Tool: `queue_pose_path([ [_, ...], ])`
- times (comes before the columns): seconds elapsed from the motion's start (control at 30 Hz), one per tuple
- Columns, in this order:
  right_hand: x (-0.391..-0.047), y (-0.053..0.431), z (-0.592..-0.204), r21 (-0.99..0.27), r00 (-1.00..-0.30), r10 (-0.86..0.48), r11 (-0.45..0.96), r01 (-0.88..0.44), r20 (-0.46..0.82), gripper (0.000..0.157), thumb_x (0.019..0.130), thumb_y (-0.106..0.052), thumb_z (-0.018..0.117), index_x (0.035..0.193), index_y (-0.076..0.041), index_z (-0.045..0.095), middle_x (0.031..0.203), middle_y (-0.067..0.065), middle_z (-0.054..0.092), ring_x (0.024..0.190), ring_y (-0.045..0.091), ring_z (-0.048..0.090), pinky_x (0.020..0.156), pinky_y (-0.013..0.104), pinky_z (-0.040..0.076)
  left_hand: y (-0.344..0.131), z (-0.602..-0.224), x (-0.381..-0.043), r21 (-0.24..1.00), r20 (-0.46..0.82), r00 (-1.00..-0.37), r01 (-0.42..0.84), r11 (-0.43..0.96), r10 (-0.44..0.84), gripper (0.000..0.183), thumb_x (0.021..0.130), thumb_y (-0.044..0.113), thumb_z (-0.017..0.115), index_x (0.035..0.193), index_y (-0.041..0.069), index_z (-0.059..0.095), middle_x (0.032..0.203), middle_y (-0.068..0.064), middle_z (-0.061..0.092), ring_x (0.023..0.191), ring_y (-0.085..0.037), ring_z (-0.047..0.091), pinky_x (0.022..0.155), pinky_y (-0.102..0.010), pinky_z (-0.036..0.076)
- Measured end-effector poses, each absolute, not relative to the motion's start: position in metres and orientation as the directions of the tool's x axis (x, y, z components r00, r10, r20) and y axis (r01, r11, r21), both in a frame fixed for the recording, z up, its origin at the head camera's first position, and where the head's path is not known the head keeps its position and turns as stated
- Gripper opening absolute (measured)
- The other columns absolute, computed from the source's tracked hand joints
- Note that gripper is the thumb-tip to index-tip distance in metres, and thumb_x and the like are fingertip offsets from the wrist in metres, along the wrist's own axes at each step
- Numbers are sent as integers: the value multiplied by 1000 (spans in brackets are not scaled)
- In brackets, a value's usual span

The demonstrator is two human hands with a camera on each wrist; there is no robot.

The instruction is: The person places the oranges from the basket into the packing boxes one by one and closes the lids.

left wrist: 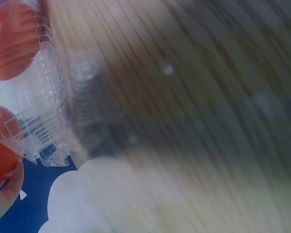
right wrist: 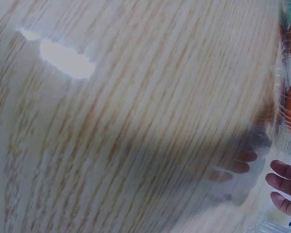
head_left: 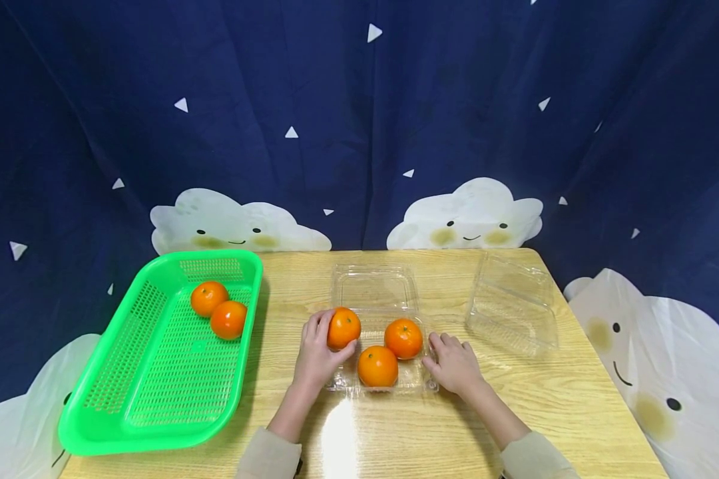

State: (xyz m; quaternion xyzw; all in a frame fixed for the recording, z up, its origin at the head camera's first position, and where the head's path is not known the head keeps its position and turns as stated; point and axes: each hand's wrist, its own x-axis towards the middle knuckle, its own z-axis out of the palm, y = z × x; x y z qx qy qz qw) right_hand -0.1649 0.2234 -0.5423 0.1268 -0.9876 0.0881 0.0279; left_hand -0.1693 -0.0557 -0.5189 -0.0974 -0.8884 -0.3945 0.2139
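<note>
With its thumb and fingers round an orange fruit (head_left: pixel 344 326), the left hand (head_left: pixel 319 354) is at the left side of a clear plastic clamshell box (head_left: pixel 416 384). Two more orange fruits, one near the front (head_left: pixel 378 366) and one at the right (head_left: pixel 404 338), sit in the box. Its lid (head_left: pixel 374 287) lies folded back, away from the person. The right hand (head_left: pixel 457 366), fingers loosely bent, is at the box's right edge; whether it touches the wall I cannot tell. At the left wrist view's edge, the held fruit (left wrist: pixel 2 158) is partly cut off.
On the left of the wooden table (head_left: pixel 287 279) stands a green plastic basket (head_left: pixel 66 426) holding two orange fruits (head_left: pixel 219 310). Another clear clamshell box (head_left: pixel 509 309) lies open at the right. A dark blue curtain (head_left: pixel 347 80) with clouds hangs behind the table.
</note>
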Motion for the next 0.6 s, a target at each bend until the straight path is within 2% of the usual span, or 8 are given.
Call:
queue_pose_path([
  [0.33,-164,223,-542,-181,-967,-244,950,-253,69,35,82,-36,55,106,-11,51,96,11,56,90,30,54,74,48,41,-50,-522,-172,637,446,-894,351,687,43,64,68,33,74,122,9,51,116,-11,49,105,-31,48,77,-43,50],
  [0.6,-165,224,-543,-176,-968,-242,952,-250,68,36,82,-36,54,107,-10,51,94,10,56,89,30,53,74,48,40,-46,-521,-173,650,391,-918,321,689,58,63,69,31,75,123,11,50,120,-12,47,106,-32,47,77,-45,50],
])
